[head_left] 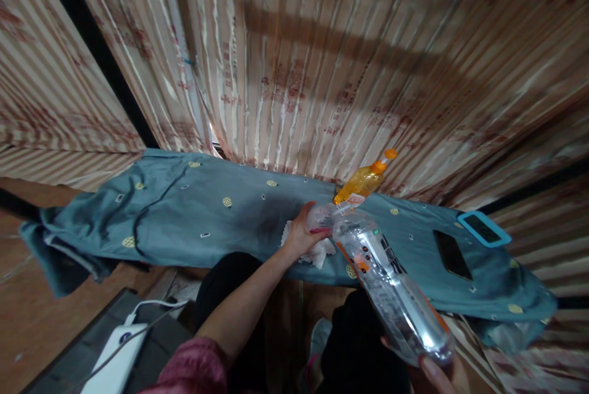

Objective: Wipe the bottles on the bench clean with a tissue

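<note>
- Clear plastic, with an orange and black label, is the material of the big bottle (pixel 391 286), which is held slantwise in front of the person, above the near edge of the table (pixel 248 225).
- Its long axis goes from the lower right, close to the body, up to the left and away. The neck end points toward the left hand (pixel 300 237); the bottom end is at the right hand (pixel 444 377).
- The right hand has its fingers grasping the bottom of the big bottle, thumb on the upper side, other fingers partly hidden below.
- The left hand has its fingers curled around a small clear piece (pixel 318 217), also see-through; its exact shape I cannot tell.
- Between these two things is the most important relation: the small clear piece is directly at the left of the bottle's neck, so the left hand is the nearer one to this end. Whether they touch, I cannot tell, because both are transparent and overlap in the view.
- Under the left hand, white tissue (pixel 319 253) lies on the cloth. Just behind the neck stands a yellow bottle (pixel 362 182) with orange top; well apart, at the right, lies a black phone (pixel 452 254).
</note>
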`<control>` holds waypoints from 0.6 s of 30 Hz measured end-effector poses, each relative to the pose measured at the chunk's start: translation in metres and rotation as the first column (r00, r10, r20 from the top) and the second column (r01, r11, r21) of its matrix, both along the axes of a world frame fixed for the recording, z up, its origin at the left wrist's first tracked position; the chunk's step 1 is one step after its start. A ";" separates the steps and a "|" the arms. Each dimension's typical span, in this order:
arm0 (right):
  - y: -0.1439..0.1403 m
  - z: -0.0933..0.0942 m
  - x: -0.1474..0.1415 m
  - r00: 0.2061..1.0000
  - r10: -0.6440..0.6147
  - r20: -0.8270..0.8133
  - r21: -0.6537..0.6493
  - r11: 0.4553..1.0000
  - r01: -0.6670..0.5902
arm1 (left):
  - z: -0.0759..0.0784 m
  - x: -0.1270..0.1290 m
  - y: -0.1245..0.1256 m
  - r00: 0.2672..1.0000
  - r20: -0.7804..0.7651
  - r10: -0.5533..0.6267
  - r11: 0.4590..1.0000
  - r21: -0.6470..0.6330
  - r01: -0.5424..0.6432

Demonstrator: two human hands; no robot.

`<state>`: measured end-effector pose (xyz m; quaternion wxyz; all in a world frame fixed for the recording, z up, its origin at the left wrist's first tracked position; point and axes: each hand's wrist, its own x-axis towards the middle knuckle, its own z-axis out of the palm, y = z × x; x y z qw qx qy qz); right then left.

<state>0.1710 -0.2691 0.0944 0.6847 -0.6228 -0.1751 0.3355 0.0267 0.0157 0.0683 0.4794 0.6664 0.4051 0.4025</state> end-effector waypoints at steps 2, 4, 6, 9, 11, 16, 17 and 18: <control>0.000 0.000 0.003 1.000 -0.003 0.007 -0.017 1.000 0.003 | 0.000 0.000 0.000 1.000 0.022 -0.006 1.000 0.004 0.006; 0.000 0.002 0.005 1.000 0.016 -0.004 -0.036 0.999 -0.016 | 0.000 0.000 0.000 0.999 0.045 -0.011 1.000 0.013 0.011; -0.002 0.005 0.004 0.999 0.028 -0.034 -0.045 0.999 -0.029 | 0.000 0.000 0.000 0.998 0.063 -0.015 1.000 0.024 0.013; -0.002 0.009 0.002 0.997 0.031 -0.065 -0.038 0.999 -0.034 | -0.001 -0.001 0.000 0.997 0.070 -0.025 0.999 0.024 0.023; -0.001 0.010 0.000 0.998 0.035 -0.060 -0.019 0.999 -0.037 | -0.002 -0.001 0.000 0.997 0.070 -0.030 0.999 0.024 0.028; 0.001 0.007 0.001 1.000 -0.018 -0.023 0.037 0.999 0.019 | -0.004 0.000 0.003 0.996 0.083 -0.028 0.999 0.033 0.025; 0.000 0.006 0.002 1.000 -0.013 -0.002 0.042 0.999 0.014 | -0.004 0.001 0.003 0.996 0.086 -0.029 0.999 0.033 0.026; 0.000 0.005 0.004 1.000 -0.002 0.025 0.041 0.999 0.001 | -0.005 0.001 0.003 0.996 0.087 -0.031 0.999 0.033 0.028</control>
